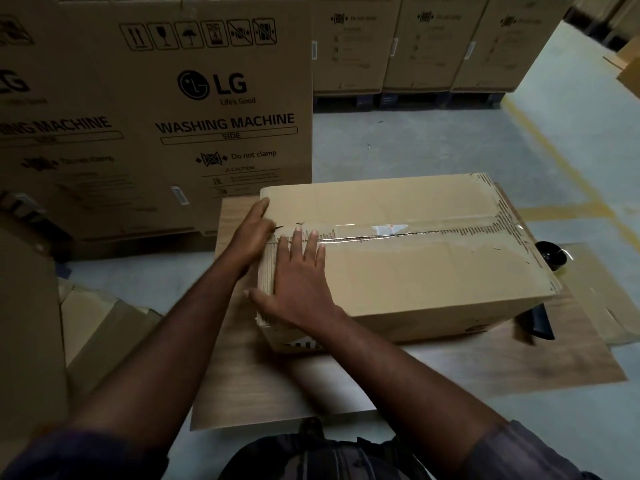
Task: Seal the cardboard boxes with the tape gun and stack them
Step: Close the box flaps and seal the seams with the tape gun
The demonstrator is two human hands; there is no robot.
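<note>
A closed cardboard box (415, 271) lies on a wooden board on the floor, with clear tape (398, 232) along its centre seam. My right hand (298, 278) lies flat on the box's top at its left end, fingers straight over the taped seam. My left hand (251, 233) presses against the box's left end at the top edge. A black tape gun (550, 254) lies behind the box's right end, partly hidden; a black handle part (538, 320) shows at the near right corner.
The wooden board (311, 382) rests on a grey floor. A tall washing machine carton (156, 109) stands at the back left, more cartons (422, 43) on pallets behind. Flattened cardboard (616, 299) lies to the right, loose cardboard (97, 327) to the left.
</note>
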